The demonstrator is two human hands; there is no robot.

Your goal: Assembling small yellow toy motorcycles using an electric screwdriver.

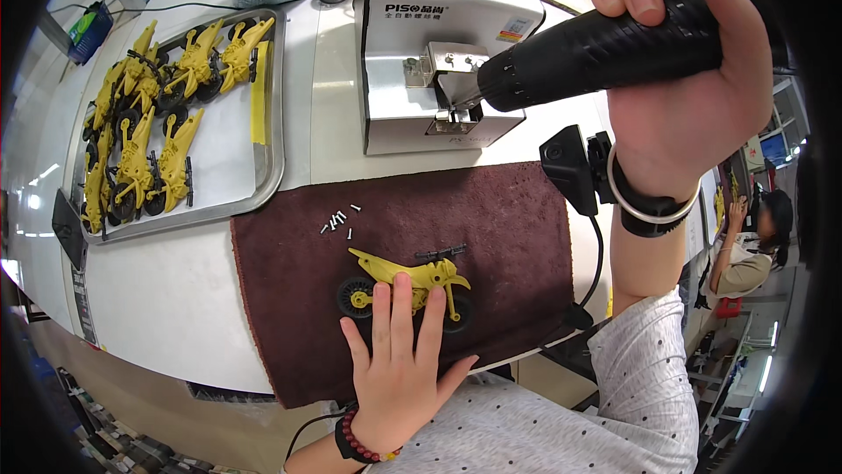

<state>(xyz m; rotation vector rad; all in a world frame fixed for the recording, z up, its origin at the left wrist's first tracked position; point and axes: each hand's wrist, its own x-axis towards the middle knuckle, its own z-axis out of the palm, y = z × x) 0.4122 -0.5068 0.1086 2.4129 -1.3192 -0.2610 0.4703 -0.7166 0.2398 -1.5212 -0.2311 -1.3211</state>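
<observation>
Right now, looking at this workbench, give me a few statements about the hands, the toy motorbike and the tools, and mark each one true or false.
1. The left hand presses a yellow toy motorbike flat on the brown mat. True.
2. The right hand is empty. False: it grips a black electric screwdriver.
3. The screwdriver's tip points at the white machine. True.
4. The metal tray holds red toy cars. False: it holds yellow toy motorbikes.
5. A few loose screws lie on the mat above the motorbike. True.
6. The tray sits to the right of the mat. False: it is to the left.
</observation>
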